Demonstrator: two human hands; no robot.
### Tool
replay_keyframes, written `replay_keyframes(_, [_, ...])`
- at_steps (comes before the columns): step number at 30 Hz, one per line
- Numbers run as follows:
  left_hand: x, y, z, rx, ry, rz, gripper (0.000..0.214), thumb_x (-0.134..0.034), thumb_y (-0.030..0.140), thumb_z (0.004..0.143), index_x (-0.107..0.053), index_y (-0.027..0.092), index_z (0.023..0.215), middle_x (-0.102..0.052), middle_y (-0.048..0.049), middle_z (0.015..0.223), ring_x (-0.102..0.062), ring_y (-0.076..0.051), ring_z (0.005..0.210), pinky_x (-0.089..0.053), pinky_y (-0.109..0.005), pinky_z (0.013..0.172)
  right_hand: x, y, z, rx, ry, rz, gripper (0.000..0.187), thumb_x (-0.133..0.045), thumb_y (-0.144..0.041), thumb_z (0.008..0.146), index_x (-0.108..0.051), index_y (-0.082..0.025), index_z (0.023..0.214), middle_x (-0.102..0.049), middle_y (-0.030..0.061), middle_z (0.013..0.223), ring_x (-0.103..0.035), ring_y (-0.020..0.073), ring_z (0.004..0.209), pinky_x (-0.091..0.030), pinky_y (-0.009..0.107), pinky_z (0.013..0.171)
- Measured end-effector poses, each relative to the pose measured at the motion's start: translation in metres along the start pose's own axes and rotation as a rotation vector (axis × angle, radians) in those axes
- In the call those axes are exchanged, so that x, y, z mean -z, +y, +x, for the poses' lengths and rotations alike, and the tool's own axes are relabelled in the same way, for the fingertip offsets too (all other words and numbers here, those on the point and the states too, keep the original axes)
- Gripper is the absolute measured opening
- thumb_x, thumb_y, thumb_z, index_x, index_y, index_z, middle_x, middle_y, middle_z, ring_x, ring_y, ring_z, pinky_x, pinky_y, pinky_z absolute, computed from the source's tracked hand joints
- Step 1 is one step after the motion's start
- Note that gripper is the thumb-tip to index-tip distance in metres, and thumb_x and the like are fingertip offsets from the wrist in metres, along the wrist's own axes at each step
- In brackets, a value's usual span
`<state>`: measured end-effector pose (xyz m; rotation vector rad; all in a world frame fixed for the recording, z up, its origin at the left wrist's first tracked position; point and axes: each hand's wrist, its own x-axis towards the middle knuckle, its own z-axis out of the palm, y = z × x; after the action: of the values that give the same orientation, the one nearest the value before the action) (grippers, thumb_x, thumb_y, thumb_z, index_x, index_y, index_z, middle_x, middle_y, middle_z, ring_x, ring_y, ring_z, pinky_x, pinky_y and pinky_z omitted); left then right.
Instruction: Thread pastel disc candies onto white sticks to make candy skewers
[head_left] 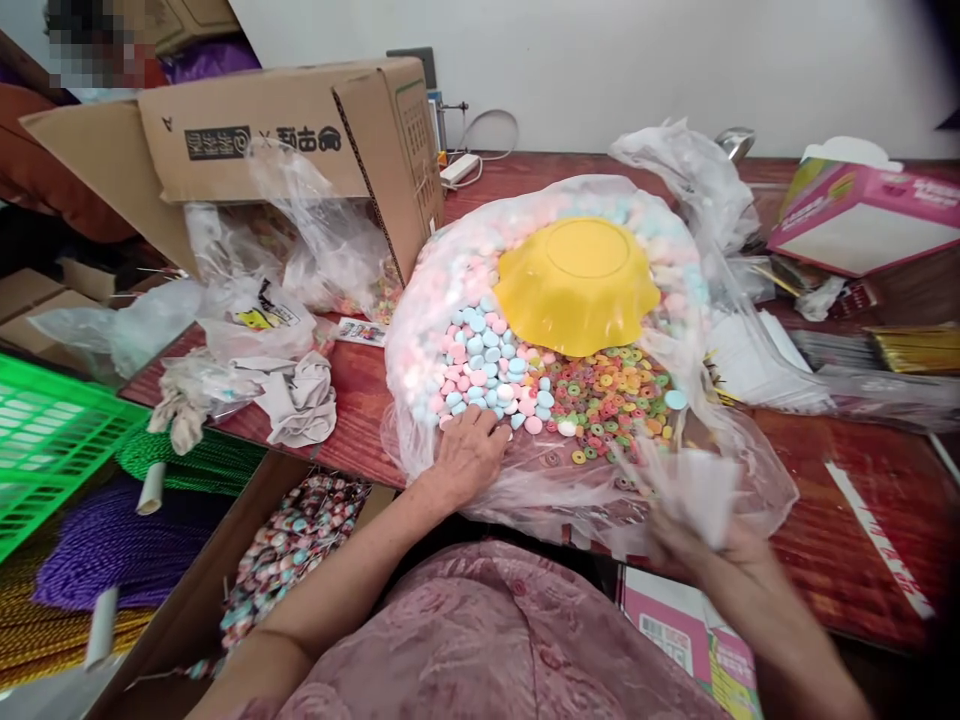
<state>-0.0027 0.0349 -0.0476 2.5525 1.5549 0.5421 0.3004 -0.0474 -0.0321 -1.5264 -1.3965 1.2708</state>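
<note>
My left hand (472,455) rests at the near edge of a heap of pink, blue and white button-shaped candies (484,360); its fingers are bent and slightly apart, touching the candies. Smeared by motion, my right hand (697,545) grips a white flat piece (701,490); whether it is paper or a bag, I cannot tell. Both hands are at the front of a big clear plastic bag (540,490) spread open on the table. Colourful ring-shaped candies (607,390) lie beside the button-shaped ones. An upturned yellow bowl (581,285) with a wavy rim sits on the heap.
A cardboard box (262,120) with plastic bags stands at the back left. A crumpled cloth (300,400) lies on the red table (360,430). White sheets (757,350) and a pink box (870,210) are at the right. Below left are a green basket (60,440) and bundled purple cords (127,545).
</note>
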Motion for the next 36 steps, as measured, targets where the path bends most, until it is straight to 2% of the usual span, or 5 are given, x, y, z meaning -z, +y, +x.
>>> replay_keyframes(4, [0.004, 0.008, 0.003, 0.211, 0.127, -0.717, 0.019, -0.061, 0.029, 0.09, -0.074, 0.015, 0.09, -0.067, -0.0072, 0.082, -0.059, -0.018, 0.078, -0.048, -0.033, 0.073, -0.054, -0.019, 0.015, -0.047, -0.276, 0.203, 0.056, -0.061, -0.065, 0.082, -0.056, -0.019, 0.052, -0.049, 0.0008, 0.049, -0.038, 0.0105, 0.044, -0.028, 0.025, 0.043])
replay_keyframes(12, [0.014, 0.04, 0.002, 0.626, 0.178, -1.643, 0.032, -0.086, 0.04, 0.066, -0.078, 0.015, 0.084, -0.069, -0.001, 0.066, -0.058, -0.01, 0.054, -0.049, -0.023, 0.054, -0.076, -0.008, 0.02, -0.097, -0.137, 0.4, 0.046, -0.069, -0.055, 0.078, -0.054, -0.019, 0.054, -0.049, -0.0005, 0.048, -0.041, 0.0105, 0.046, -0.031, 0.025, 0.046])
replay_keyframes(20, [0.001, 0.045, 0.0, 0.562, 0.214, -1.572, 0.027, -0.082, 0.038, 0.074, -0.078, 0.017, 0.091, -0.071, -0.0003, 0.077, -0.066, -0.011, 0.057, -0.056, -0.026, 0.059, -0.081, -0.009, 0.026, -0.045, -0.08, 0.393, 0.042, -0.067, -0.053, 0.079, -0.053, -0.019, 0.058, -0.042, -0.0039, 0.048, -0.038, 0.0109, 0.046, -0.032, 0.026, 0.048])
replay_keyframes(29, [0.001, 0.028, -0.001, -0.207, 0.452, -0.531, 0.02, -0.059, 0.011, 0.091, -0.072, 0.015, 0.105, -0.073, -0.0099, 0.09, -0.069, -0.018, 0.085, -0.058, -0.03, 0.076, -0.088, -0.006, 0.01, 0.242, 0.084, -0.01, 0.028, -0.053, -0.034, 0.095, -0.061, -0.018, 0.073, -0.047, -0.0034, 0.057, -0.042, 0.012, 0.054, -0.035, 0.026, 0.055])
replay_keyframes(36, [0.003, 0.036, -0.004, -0.325, 0.41, -0.464, 0.025, -0.053, 0.012, 0.094, -0.068, 0.016, 0.112, -0.073, -0.0106, 0.093, -0.07, -0.018, 0.086, -0.058, -0.031, 0.075, -0.112, -0.012, 0.011, 0.256, 0.143, 0.174, 0.02, -0.055, -0.033, 0.093, -0.067, -0.018, 0.087, -0.043, -0.0048, 0.057, -0.039, 0.0118, 0.052, -0.034, 0.026, 0.051])
